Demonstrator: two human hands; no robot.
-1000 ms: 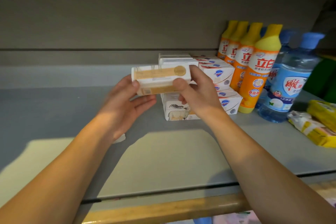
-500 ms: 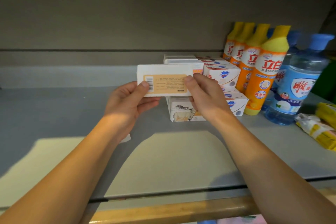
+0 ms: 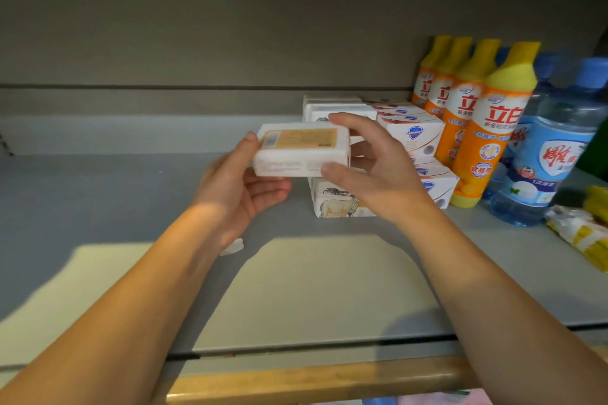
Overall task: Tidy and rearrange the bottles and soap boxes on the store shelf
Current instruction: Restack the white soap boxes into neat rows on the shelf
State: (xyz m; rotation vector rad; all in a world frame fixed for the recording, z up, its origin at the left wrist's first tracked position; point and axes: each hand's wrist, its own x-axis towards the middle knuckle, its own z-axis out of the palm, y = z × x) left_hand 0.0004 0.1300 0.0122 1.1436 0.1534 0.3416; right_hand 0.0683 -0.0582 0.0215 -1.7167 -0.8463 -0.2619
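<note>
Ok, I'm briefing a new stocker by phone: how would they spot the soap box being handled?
Start at the orange dish soap bottles on the grey shelf, then go left past the stacked soap boxes. The held soap box is in the air, left hand and right hand gripping its ends. Only it shows a tan label with a barcode.

A small white scrap (image 3: 232,246) lies on the grey shelf board, near its lit front part. At the right edge, yellow-and-white packets (image 3: 579,233) lie flat on the board. A wooden rail (image 3: 312,381) runs along the shelf front. Behind stands a plain dull back wall (image 3: 197,16).
</note>
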